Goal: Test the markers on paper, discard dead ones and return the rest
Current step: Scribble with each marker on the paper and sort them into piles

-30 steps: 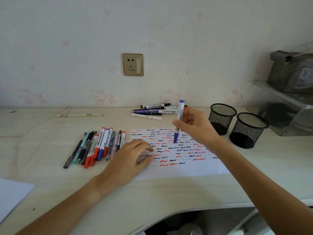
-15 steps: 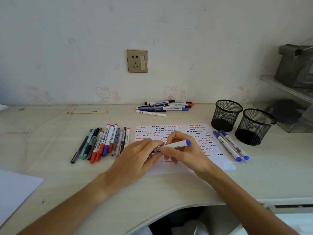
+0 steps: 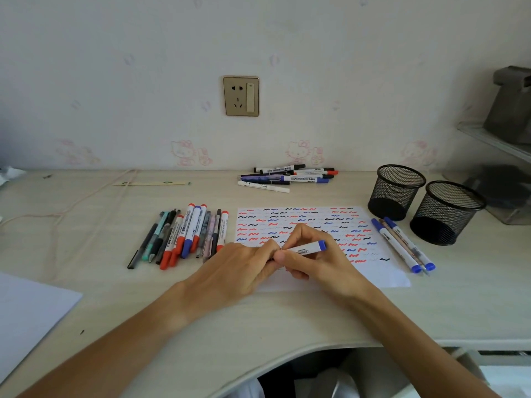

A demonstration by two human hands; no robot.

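A white marker with a blue end [image 3: 309,248] lies crosswise over the test paper [image 3: 382,271], which is covered in red, blue and black squiggles. My right hand [image 3: 313,262] grips the marker's barrel. My left hand [image 3: 241,268] pinches the marker's left end, which its fingers hide. A row of several markers and pens [image 3: 186,234] lies left of the paper. Another pile of markers [image 3: 287,176] sits at the back by the wall. Three blue-capped markers [image 3: 402,245] lie right of the paper.
Two black mesh cups [image 3: 396,191] [image 3: 448,211] stand at the right. A clear shelf with a grey object [image 3: 511,110] is at the far right. A blank sheet [image 3: 26,314] lies at the left front. A cord [image 3: 71,208] crosses the desk's left side.
My right hand brought the blue marker down from upright over the paper to level. My left hand came off the paper and took hold of the marker's left end.
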